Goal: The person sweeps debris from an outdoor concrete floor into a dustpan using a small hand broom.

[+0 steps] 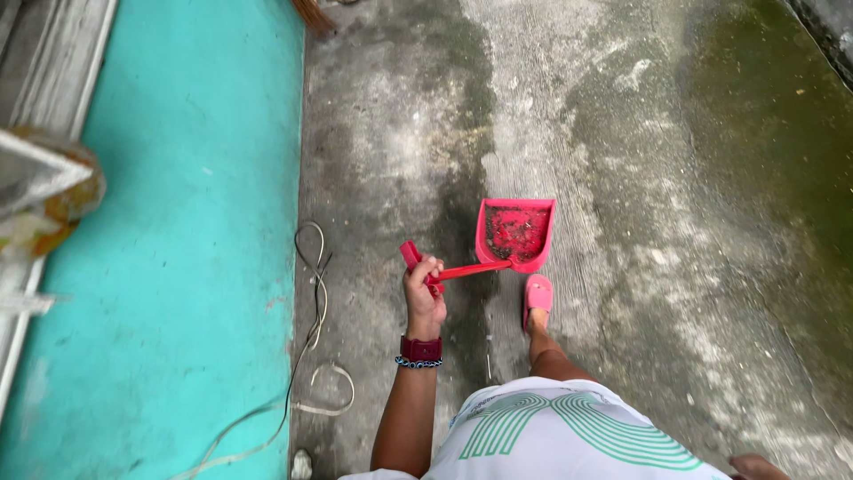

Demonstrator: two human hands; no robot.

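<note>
left hand is out in front, fingers wrapped tight round the grip end of a long red handle, wrist turned so the knuckles face up. that handle runs off to the right and slightly away, ending at the red dustpan, which hangs low over the stained concrete floor. so the long axis goes from the hand on the near left to the pan on the far right, with the pan's open mouth pointing further away from the person. there's dark grit sitting in the pan. whether the pan touches the ground or hangs just above it, can't tell from up here.

just beside and below the pan, a pink sandal steps forward, nearly under the pan's back edge. the right hand barely peeks in at the bottom right corner, too cropped to say if it's open or closed, and it's well apart from the pan. left is clearly the nearer one. off to the left, a pale cable loops along the edge of the turquoise wall.
</note>
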